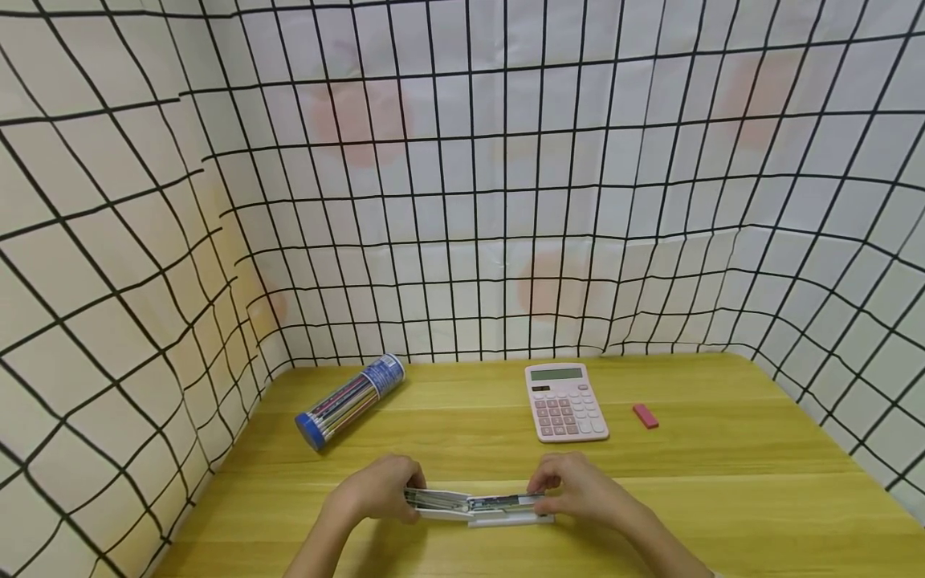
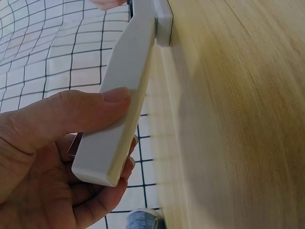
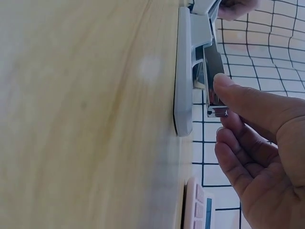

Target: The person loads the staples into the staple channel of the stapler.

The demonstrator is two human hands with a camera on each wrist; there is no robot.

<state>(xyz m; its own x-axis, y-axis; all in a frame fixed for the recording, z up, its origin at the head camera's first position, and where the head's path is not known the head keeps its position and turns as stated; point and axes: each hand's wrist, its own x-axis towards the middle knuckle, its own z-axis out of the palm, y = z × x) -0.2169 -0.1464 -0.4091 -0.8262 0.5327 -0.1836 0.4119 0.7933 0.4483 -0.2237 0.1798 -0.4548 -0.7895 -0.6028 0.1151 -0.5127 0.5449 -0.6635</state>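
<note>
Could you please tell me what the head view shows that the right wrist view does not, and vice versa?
Only the head view shows the clear cylindrical tube of pencils with a blue cap and the small red rectangular block.

Only the right wrist view shows the squared end face of the slim metal rail on the opened white plastic stapler.

Both show the stapler, the right hand pinching its rail, the wood-grain tabletop, the white black-gridded backdrop, plus the left hand and pale pink calculator, both cropped in the wrist view.
</note>
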